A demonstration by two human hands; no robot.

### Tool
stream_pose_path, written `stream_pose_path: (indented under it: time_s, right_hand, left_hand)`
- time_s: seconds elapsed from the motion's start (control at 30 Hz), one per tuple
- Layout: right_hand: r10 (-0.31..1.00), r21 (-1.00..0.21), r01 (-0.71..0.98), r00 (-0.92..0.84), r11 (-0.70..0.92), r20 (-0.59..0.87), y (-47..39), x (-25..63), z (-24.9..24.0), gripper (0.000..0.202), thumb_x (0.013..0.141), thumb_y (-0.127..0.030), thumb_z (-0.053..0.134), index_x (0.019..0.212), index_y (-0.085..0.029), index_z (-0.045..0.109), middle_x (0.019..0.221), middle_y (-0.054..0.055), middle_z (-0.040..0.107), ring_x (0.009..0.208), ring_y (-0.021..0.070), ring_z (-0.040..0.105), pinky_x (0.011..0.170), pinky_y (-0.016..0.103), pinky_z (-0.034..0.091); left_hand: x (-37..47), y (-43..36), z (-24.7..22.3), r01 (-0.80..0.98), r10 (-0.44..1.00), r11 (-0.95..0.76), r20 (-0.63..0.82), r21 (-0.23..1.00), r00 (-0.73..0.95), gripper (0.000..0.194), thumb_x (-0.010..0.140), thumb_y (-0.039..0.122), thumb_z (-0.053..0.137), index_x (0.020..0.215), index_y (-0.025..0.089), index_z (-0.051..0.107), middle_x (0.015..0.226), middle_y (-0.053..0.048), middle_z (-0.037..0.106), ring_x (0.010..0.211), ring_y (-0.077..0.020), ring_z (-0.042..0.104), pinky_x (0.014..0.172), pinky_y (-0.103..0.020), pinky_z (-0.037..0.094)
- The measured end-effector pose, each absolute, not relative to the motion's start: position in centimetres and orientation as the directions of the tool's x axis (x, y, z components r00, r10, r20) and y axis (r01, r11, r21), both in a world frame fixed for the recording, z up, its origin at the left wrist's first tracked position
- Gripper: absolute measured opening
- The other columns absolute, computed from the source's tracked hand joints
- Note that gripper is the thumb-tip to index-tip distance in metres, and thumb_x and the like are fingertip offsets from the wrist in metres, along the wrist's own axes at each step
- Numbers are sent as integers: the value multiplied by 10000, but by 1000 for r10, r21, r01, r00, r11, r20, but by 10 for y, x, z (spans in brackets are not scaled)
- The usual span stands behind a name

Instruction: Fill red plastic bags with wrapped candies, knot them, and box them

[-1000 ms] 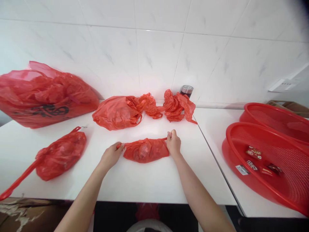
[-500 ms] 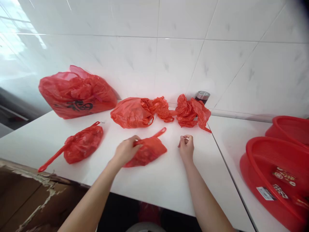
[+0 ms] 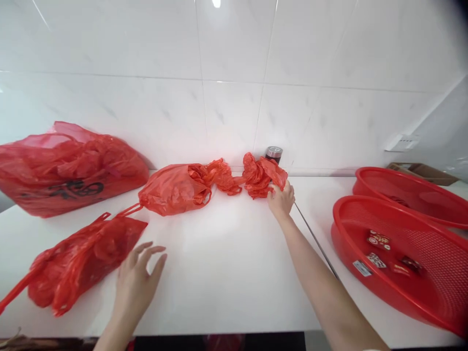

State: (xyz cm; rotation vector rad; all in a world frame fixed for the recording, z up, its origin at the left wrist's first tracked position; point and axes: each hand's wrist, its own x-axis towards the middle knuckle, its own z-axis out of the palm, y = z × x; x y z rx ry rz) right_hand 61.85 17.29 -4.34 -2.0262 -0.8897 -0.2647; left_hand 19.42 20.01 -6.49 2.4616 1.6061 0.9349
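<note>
Left hand (image 3: 137, 280) open, right hand (image 3: 281, 200) pinching crumpled bag (image 3: 257, 176), seemingly wrapped packets (image 3: 379, 239) in basket (image 3: 437, 265)

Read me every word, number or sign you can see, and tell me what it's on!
Nothing is clear enough to quote.
Big red bag: black writing, too creased to read.
Sticker on the front red basket: too small.
Little packets: too small and blurred.
Silver lid: a mark, too small.
</note>
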Motion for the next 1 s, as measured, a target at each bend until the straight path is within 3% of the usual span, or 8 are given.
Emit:
stream_pose_path:
  time_s: [0.1,0.17,0.3,0.43,0.57,0.73,0.9,1.0]
  right_hand:
    - [515,-619,674,726,-403,455,166,642,-22,292,798,-209,563,1075,-179,651,1265,159,572,1190,331,486,1000,507,352]
    - [468,-623,685,721,-377,511,155,643,-6,349,857,-238,489,1177,-160,603,1263,156,581,1184,287,504,1011,454,373]
    - [373,-755,655,693,34,617,118,603,22,360,904,-360,491,1216,-201,576,1266,97,595,1181,235,531,1022,398,403]
    - [603,-899,110,706,425,372,81,539,35,382,831,-402,658,1183,-266,595,1193,52,646,1074,241,614,917,397,495]
    - [816,-891,-284,560,355,147,61,496,31,405,819,-388,696,1195,-287,583,1081,45,695,936,219,667,813,356,539]
    - [840,-896,-373,542,241,1,52,500,18,401,780,-408,735,1134,-272,603,792,-7,697,694,151,649,642,249,519]
    - [808,-888,-415,582,200,-90,44,530,2,412,716,-387,786,1054,-249,596,681,-25,658,590,129,606,563,226,482]
    - [777,-850,-482,611,212,-153,44,534,-8,430,665,-371,816,1011,-241,595,736,-13,678,624,136,619,577,233,486]
  left_hand:
    - [204,192,-86,742,874,-473,363,476,324,298,866,462,503,955,251,694,1215,-107,590,564,-150,558,763,-461,504]
    - [212,188,-87,699,886,-462,323,546,333,286,867,470,509,961,267,687,1230,-94,578,533,-134,539,704,-434,515]
    - [242,177,-61,593,877,-480,326,646,354,275,884,460,511,1054,287,639,1255,-90,551,893,-249,630,606,-341,512]
    - [291,160,-32,395,804,-584,442,709,397,417,900,390,542,1303,308,473,1353,-90,484,1223,-269,499,874,-398,507]
    - [329,146,-21,261,758,-625,492,736,429,730,832,372,659,1460,306,293,1442,-111,416,1341,-275,385,1064,-481,368]
    - [323,155,-28,221,833,-477,356,851,424,210,884,393,570,986,243,677,1031,-57,699,1022,-242,628,957,-417,446]
    - [288,183,-17,128,965,-222,199,967,168,284,832,451,618,922,185,661,944,-66,707,970,-241,644,931,-396,467]
    - [283,178,-8,125,947,-319,311,939,79,274,854,417,599,1012,194,615,1019,-73,669,1021,-231,623,973,-415,450]
